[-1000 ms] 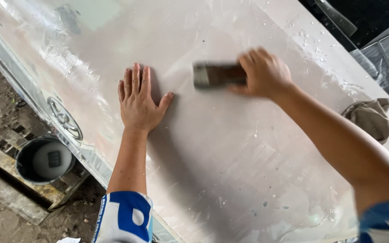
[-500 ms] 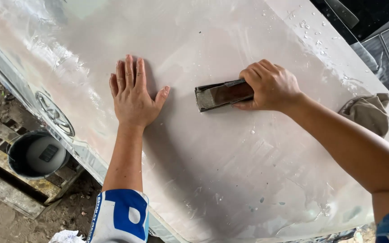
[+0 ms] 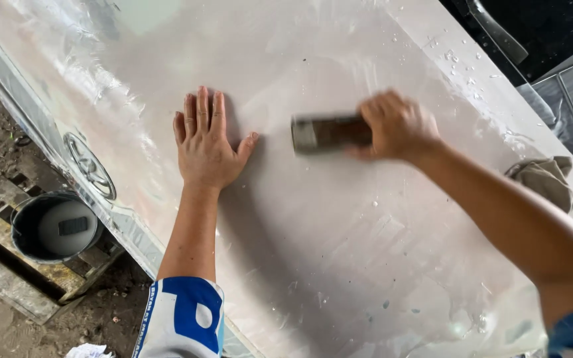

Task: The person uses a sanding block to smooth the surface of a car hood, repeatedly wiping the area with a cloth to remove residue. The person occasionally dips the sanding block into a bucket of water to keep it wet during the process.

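Observation:
A large wet, pale car panel (image 3: 339,252) fills the view. My left hand (image 3: 205,142) lies flat on it, fingers together and pointing away from me. To its right, my right hand (image 3: 398,126) grips a dark rectangular sanding block (image 3: 326,134) and presses it against the panel. The block is blurred by motion and its left end sticks out of my fingers. A gap of about a hand's width separates the block from my left thumb.
A crumpled grey-brown rag (image 3: 546,180) lies on the panel at the right. Below the panel's left edge, a dark bucket (image 3: 53,229) of cloudy water stands on wooden planks (image 3: 8,278) over dirt ground. A round emblem (image 3: 89,166) sits on the panel's front edge. Dark glass (image 3: 552,40) lies at top right.
My right hand has slid the block back and forth across the panel, now blurred in mid-stroke. My left hand stays flat in the same spot.

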